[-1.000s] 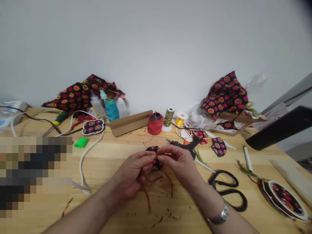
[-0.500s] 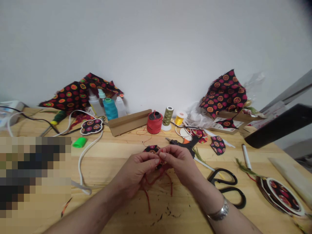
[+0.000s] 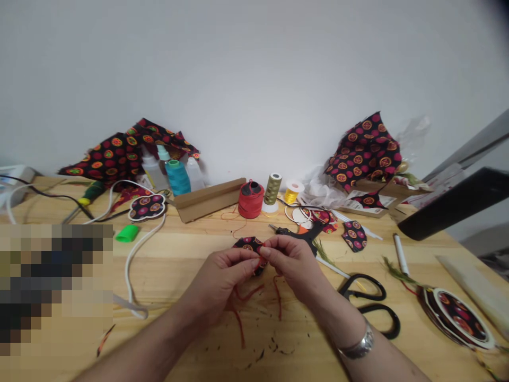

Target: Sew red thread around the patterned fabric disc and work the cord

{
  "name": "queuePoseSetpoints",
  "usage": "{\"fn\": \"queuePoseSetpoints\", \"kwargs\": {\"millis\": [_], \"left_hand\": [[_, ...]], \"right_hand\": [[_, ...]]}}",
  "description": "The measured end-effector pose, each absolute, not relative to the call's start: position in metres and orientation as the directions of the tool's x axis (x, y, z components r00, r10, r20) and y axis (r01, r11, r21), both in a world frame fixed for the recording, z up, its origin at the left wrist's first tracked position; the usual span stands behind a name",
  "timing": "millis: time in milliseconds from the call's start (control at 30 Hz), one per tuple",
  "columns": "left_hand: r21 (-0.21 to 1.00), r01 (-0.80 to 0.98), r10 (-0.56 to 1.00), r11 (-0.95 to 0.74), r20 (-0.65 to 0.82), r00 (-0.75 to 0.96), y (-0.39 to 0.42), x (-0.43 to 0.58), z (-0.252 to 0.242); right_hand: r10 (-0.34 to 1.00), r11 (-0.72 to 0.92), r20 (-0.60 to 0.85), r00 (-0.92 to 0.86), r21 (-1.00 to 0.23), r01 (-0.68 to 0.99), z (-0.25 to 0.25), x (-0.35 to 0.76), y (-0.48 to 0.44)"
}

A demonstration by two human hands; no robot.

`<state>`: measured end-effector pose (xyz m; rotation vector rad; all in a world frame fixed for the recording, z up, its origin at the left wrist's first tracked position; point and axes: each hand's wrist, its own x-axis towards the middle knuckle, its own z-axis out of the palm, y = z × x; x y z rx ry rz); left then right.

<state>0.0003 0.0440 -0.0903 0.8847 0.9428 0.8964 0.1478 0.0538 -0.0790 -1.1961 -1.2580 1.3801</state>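
My left hand (image 3: 222, 278) and my right hand (image 3: 292, 262) meet over the wooden table (image 3: 178, 265), fingertips pinched together. Between them I hold a small black fabric piece (image 3: 247, 245) with red and orange circles, and a red cord (image 3: 260, 261) knotted at it. Loose ends of the red cord (image 3: 239, 318) hang down onto the table below my hands. A silver bracelet (image 3: 360, 347) sits on my right wrist.
Black scissors (image 3: 374, 307) lie to the right, a black glue gun (image 3: 302, 233) just behind my hands. A red cord spool (image 3: 250, 200), olive and yellow thread spools, bottles and patterned fabric heaps (image 3: 119, 156) line the back. A white cable (image 3: 131, 260) curls at left.
My hands have stayed pinched on the cord and fabric piece, shifting slightly; the hanging cord ends moved a little. The view drifted slightly.
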Motion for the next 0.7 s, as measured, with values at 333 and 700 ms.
{"fn": "queuePoseSetpoints", "kwargs": {"millis": [333,700], "left_hand": [[0.908,-0.236,0.906,0.347,-0.26,0.334,0.0446,0.0006,-0.0906],[0.909,-0.216,0.912,0.356,-0.288,0.293,0.0455,0.0009,-0.089]], "right_hand": [[0.99,-0.086,-0.086,-0.108,-0.996,-0.003,-0.0771,0.1477,0.0535],[0.983,-0.084,-0.078,-0.165,-0.996,-0.028,-0.0789,0.148,0.0535]]}}
